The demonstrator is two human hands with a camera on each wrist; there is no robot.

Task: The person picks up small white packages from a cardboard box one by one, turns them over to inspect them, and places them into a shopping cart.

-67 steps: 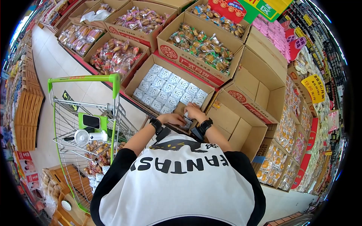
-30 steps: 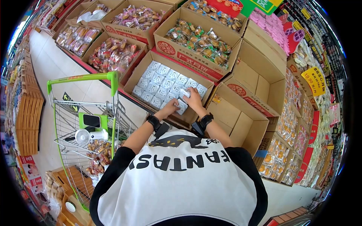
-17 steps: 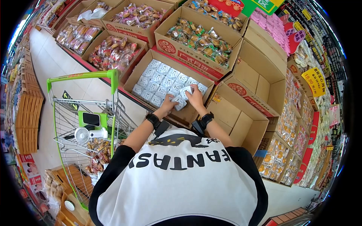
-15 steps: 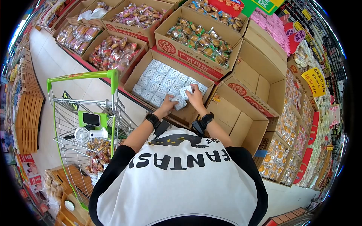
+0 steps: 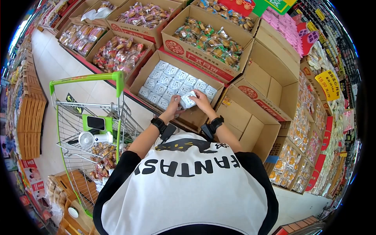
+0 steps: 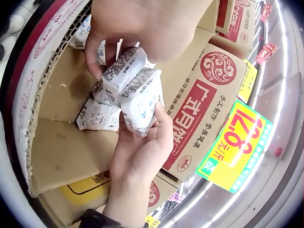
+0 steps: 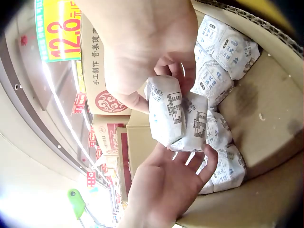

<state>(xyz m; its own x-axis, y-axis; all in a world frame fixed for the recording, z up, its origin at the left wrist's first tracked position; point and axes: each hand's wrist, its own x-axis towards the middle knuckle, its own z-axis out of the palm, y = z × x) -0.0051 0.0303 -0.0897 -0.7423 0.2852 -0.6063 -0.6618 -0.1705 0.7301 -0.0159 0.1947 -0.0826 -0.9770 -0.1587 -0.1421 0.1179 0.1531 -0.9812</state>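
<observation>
Two mooncakes in white printed paper wrappers are held together between my hands, over the near end of an open cardboard box (image 5: pixel 139 84). In the right wrist view my right hand (image 7: pixel 147 52) grips one wrapped mooncake (image 7: pixel 164 111) from above. Against it lies the second wrapped mooncake (image 7: pixel 194 126), with my left hand (image 7: pixel 161 190) holding its lower end by thumb and fingertips. The head view has my left hand (image 5: pixel 171 107) left of the pair and my right hand (image 5: pixel 202 102) right of it. Rows of similar wrapped mooncakes (image 5: pixel 164 80) fill the box's far part.
A green-handled shopping cart (image 5: pixel 86 80) stands at the left, carrying a white fan (image 5: pixel 87 140) and bagged goods. Beyond the box rises a larger carton (image 5: pixel 184 49) of bagged mooncakes. Another open carton (image 5: pixel 250 117) borders it on the right. A yellow-green price sign (image 6: pixel 235 147) hangs nearby.
Earlier both hands reached down at the box's near end. Then each lifted a wrapped mooncake; since half a second ago the two mooncakes have come together between the hands.
</observation>
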